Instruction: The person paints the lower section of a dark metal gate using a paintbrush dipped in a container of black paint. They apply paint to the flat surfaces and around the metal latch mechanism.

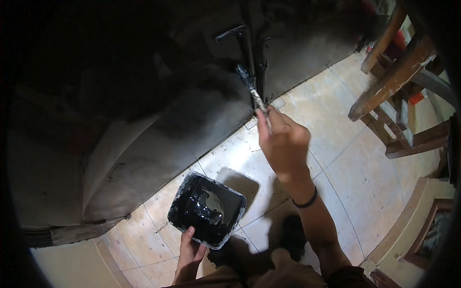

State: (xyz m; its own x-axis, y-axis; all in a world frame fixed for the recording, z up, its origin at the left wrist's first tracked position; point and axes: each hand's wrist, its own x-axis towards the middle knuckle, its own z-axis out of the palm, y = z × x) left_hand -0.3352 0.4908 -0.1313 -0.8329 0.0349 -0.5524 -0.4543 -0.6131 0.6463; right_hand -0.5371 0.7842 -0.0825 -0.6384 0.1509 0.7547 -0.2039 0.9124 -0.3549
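My right hand (286,144) is closed round the handle of a paintbrush (257,98). Dark paint coats the bristles, which point up and left at a large dark door or panel (158,139); whether they touch it I cannot tell. Close beside the brush runs a black upright bolt (259,60) with a bent handle. In my left hand (189,250) is a square plastic tub (242,205) of glossy black paint, gripped at its near rim with the thumb on top. Paint smears its inner walls.
Pale floor tiles (343,185) speckled with paint drops lie under the tub. To the right stands worn wooden furniture (379,86) with chipped legs. A framed picture (432,235) is at the lower right. My feet (293,235) show below my hands.
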